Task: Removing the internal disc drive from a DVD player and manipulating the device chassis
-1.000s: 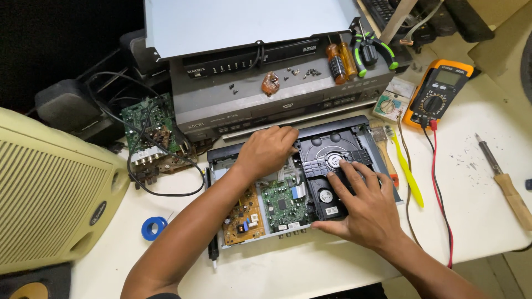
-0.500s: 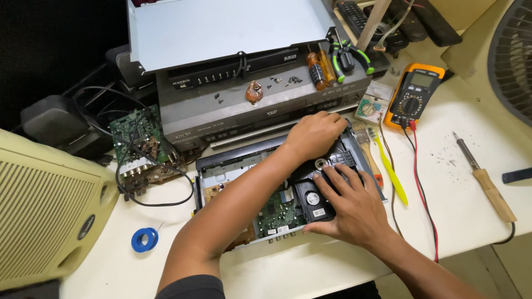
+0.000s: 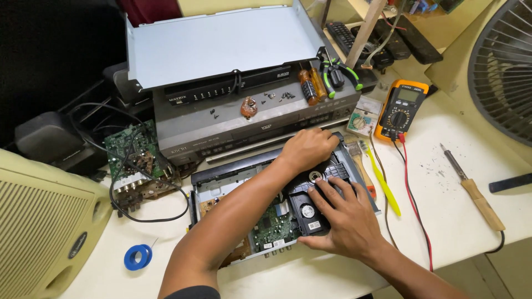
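An opened disc player chassis (image 3: 221, 180) lies on the white bench, showing a green circuit board (image 3: 272, 226) and a black disc drive mechanism (image 3: 310, 209). My left hand (image 3: 307, 148) reaches across it and rests, fingers curled, on the far right end of the drive near the chassis rim. My right hand (image 3: 342, 218) lies flat on the near right part of the drive, fingers spread over the black tray. Whether either hand grips anything is hidden under the palms.
Behind stand stacked grey players (image 3: 249, 119) with loose screws, two screwdrivers (image 3: 309, 84) and green pliers (image 3: 339, 72). An orange multimeter (image 3: 401, 111) with leads, a yellow tool (image 3: 382, 180) and a soldering iron (image 3: 474, 191) lie right. A loose circuit board (image 3: 133, 160), blue tape roll (image 3: 137, 257) and beige speaker (image 3: 41, 232) sit left.
My left hand has moved from the middle of the chassis to its far right end. My right hand stays on the drive. The camera view has shifted, bringing a fan in at right.
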